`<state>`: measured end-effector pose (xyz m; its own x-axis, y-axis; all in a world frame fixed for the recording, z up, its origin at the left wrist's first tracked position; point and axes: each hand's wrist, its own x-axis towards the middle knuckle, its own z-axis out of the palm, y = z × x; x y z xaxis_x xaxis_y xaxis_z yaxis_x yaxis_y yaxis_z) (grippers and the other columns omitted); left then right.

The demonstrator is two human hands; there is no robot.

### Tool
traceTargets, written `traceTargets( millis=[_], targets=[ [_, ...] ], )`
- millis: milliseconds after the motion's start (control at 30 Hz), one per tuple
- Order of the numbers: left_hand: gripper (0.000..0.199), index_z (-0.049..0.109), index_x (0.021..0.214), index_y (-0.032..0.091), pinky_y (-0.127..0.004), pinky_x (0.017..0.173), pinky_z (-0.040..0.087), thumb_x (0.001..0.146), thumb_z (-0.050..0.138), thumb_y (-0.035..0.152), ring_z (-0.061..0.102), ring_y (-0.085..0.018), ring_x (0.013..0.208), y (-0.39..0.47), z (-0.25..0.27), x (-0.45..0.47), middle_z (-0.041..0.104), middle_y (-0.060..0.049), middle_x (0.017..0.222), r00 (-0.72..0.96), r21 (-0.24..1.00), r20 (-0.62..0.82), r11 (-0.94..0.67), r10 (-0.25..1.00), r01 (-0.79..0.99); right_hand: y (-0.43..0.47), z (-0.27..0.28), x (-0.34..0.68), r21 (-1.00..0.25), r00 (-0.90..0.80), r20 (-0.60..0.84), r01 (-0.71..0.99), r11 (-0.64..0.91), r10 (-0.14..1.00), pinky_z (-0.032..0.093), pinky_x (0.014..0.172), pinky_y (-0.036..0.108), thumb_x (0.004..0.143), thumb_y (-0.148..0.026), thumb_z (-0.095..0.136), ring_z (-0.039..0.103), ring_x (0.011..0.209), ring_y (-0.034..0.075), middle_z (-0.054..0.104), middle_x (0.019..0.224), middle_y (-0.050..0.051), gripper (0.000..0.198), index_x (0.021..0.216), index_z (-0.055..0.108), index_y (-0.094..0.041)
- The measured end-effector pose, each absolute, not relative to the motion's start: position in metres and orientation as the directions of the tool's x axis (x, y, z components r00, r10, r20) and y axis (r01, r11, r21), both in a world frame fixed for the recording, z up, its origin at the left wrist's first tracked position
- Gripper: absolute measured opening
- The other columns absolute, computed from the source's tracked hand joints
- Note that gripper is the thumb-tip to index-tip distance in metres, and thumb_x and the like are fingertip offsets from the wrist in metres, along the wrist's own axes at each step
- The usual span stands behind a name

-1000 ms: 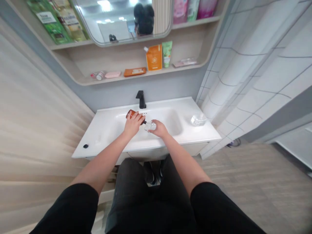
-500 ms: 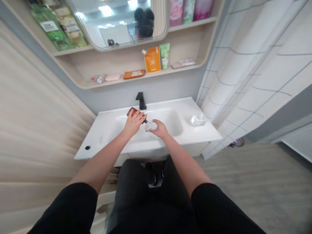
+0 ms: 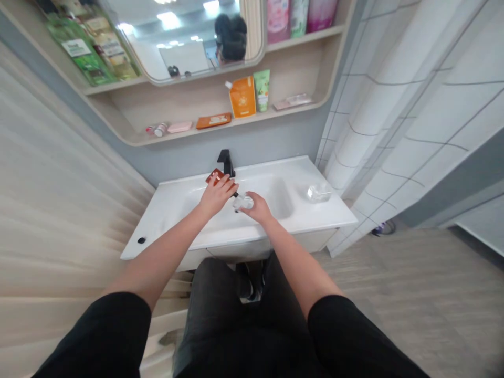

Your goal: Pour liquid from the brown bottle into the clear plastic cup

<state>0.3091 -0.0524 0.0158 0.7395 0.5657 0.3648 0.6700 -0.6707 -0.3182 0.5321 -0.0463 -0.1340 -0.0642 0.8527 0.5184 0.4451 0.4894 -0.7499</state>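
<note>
Over the white sink (image 3: 275, 197), my left hand (image 3: 214, 197) is closed around a reddish-brown bottle (image 3: 213, 176). The bottle is tilted, its dark neck pointing down and right. My right hand (image 3: 258, 208) grips a small clear container (image 3: 243, 202) just under that neck. Whether neck and container touch, or liquid passes between them, I cannot tell. A black round cap (image 3: 142, 240) lies at the counter's left front corner. Behind my left hand rises the black faucet (image 3: 226, 161).
A clear box-like dish (image 3: 318, 193) sits on the counter's right side. Above, the shelf (image 3: 189, 137) holds an orange pouch (image 3: 242, 97), a green tube (image 3: 262, 90) and a pink soap-like bar (image 3: 180, 127). A mirror (image 3: 185, 42) hangs above, with a curtain (image 3: 59, 184) at left.
The bottle's raised end has shifted slightly, and its tilt looks a little steeper. My right hand stays in place with the clear container. The whole view has moved slightly.
</note>
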Motion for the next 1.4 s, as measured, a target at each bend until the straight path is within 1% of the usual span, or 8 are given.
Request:
traceTargets(
  millis=[200, 333, 433, 567, 800, 1067, 1267, 1400],
  targets=[
    [0.055, 0.068, 0.153, 0.027, -0.073, 0.135, 0.025, 0.102, 0.052, 0.012, 0.049, -0.037, 0.160, -0.049, 0.026, 0.313, 0.067, -0.017, 0.156, 0.781, -0.328, 0.348, -0.713, 0.519, 0.620, -0.045, -0.135, 0.533, -0.755, -0.053, 0.532, 0.422, 0.502, 0.845, 0.055, 0.121, 0.058, 0.074, -0.046, 0.097, 0.072, 0.132, 0.038, 0.075, 0.140, 0.016, 0.075, 0.138, 0.068, -0.020],
    [0.054, 0.067, 0.153, 0.024, -0.072, 0.135, 0.027, 0.103, 0.051, 0.012, 0.048, -0.036, 0.161, -0.048, 0.033, 0.317, 0.067, -0.018, 0.157, 0.814, -0.383, 0.330, -0.720, 0.479, 0.579, -0.045, -0.133, 0.534, -0.762, -0.034, 0.537, 0.409, 0.502, 0.843, 0.056, 0.121, 0.056, 0.076, -0.046, 0.096, 0.072, 0.132, 0.037, 0.074, 0.140, 0.016, 0.074, 0.140, 0.068, -0.020],
    [0.054, 0.067, 0.153, 0.023, -0.068, 0.137, 0.029, 0.102, 0.052, 0.012, 0.047, -0.035, 0.161, -0.048, 0.038, 0.319, 0.066, -0.018, 0.158, 0.826, -0.398, 0.303, -0.725, 0.474, 0.562, -0.046, -0.132, 0.534, -0.767, -0.025, 0.532, 0.409, 0.494, 0.846, 0.057, 0.119, 0.056, 0.076, -0.047, 0.095, 0.072, 0.131, 0.037, 0.074, 0.141, 0.016, 0.075, 0.141, 0.068, -0.020],
    [0.053, 0.067, 0.152, 0.023, -0.063, 0.137, 0.031, 0.101, 0.054, 0.013, 0.045, -0.034, 0.163, -0.047, 0.045, 0.323, 0.065, -0.017, 0.159, 0.841, -0.389, 0.275, -0.746, 0.467, 0.541, -0.048, -0.129, 0.533, -0.785, -0.011, 0.519, 0.389, 0.482, 0.855, 0.058, 0.117, 0.054, 0.075, -0.048, 0.095, 0.073, 0.128, 0.037, 0.074, 0.141, 0.017, 0.076, 0.140, 0.067, -0.019],
    [0.054, 0.067, 0.152, 0.026, -0.063, 0.137, 0.032, 0.102, 0.053, 0.011, 0.046, -0.032, 0.162, -0.047, 0.059, 0.335, 0.065, -0.014, 0.159, 0.864, -0.336, 0.231, -0.797, 0.446, 0.502, -0.050, -0.122, 0.534, -0.800, 0.003, 0.496, 0.392, 0.455, 0.869, 0.056, 0.117, 0.054, 0.079, -0.055, 0.090, 0.071, 0.128, 0.036, 0.075, 0.138, 0.015, 0.075, 0.141, 0.066, -0.021],
    [0.050, 0.068, 0.148, 0.023, -0.060, 0.136, 0.035, 0.103, 0.050, 0.010, 0.045, -0.031, 0.163, -0.043, 0.066, 0.336, 0.067, -0.014, 0.157, 0.899, -0.354, 0.198, -0.827, 0.390, 0.437, -0.047, -0.130, 0.532, -0.810, 0.002, 0.499, 0.357, 0.465, 0.867, 0.059, 0.110, 0.050, 0.080, -0.059, 0.088, 0.072, 0.123, 0.034, 0.074, 0.136, 0.016, 0.077, 0.141, 0.064, -0.019],
    [0.049, 0.068, 0.149, 0.022, -0.059, 0.137, 0.034, 0.104, 0.051, 0.010, 0.045, -0.030, 0.164, -0.039, 0.061, 0.332, 0.066, -0.014, 0.159, 0.905, -0.347, 0.201, -0.837, 0.374, 0.423, -0.047, -0.129, 0.532, -0.798, -0.008, 0.518, 0.355, 0.486, 0.855, 0.059, 0.110, 0.050, 0.080, -0.059, 0.089, 0.073, 0.120, 0.034, 0.076, 0.131, 0.014, 0.072, 0.136, 0.065, -0.021],
    [0.051, 0.068, 0.150, 0.024, -0.059, 0.137, 0.034, 0.103, 0.052, 0.010, 0.046, -0.029, 0.163, -0.040, 0.060, 0.332, 0.066, -0.013, 0.159, 0.903, -0.337, 0.198, -0.839, 0.381, 0.428, -0.048, -0.127, 0.533, -0.808, -0.029, 0.500, 0.343, 0.478, 0.866, 0.061, 0.107, 0.050, 0.081, -0.060, 0.087, 0.073, 0.120, 0.034, 0.076, 0.131, 0.013, 0.071, 0.136, 0.064, -0.022]
  ],
)
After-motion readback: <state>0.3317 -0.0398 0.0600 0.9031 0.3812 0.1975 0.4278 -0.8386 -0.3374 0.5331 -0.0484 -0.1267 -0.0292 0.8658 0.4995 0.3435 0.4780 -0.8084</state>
